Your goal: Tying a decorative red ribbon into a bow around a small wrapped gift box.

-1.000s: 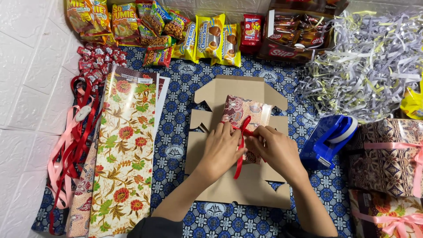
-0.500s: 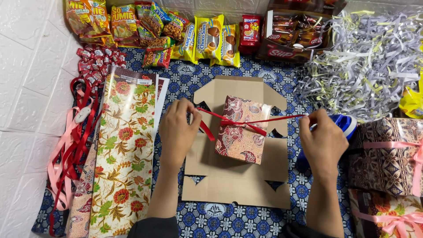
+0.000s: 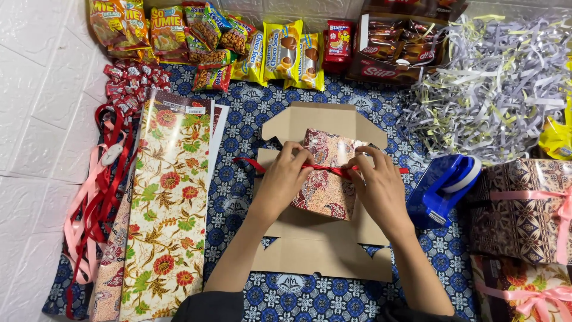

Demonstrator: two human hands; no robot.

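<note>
I see the small wrapped box [image 3: 326, 174], in red and cream patterned paper, lying on the flattened cardboard blank [image 3: 322, 250] in the middle of the view. Both hands are on the box. My left hand [image 3: 285, 179] rests on its left side with the fingers [image 3: 293, 154] pinched narrow on the red ribbon [image 3: 325, 170] that crosses the top of the box. My right hand [image 3: 378, 185] sits on the box's right side, its fingers likewise closed on the same ribbon, near the middle of the box. One ribbon end sticks out left of the box, another shows just right of it.

Right of the box stands a blue tape dispenser [image 3: 441, 189], and beyond that two wrapped gifts with pink bows [image 3: 524, 209]. Left of the box lie sheets of floral wrapping paper [image 3: 167, 203] and a heap of red and pink ribbons [image 3: 95, 203]. Above the box are snack packets [image 3: 238, 42] and a pile of shredded paper [image 3: 488, 83]. A blue patterned cloth [image 3: 238, 119] covers the floor under everything.
</note>
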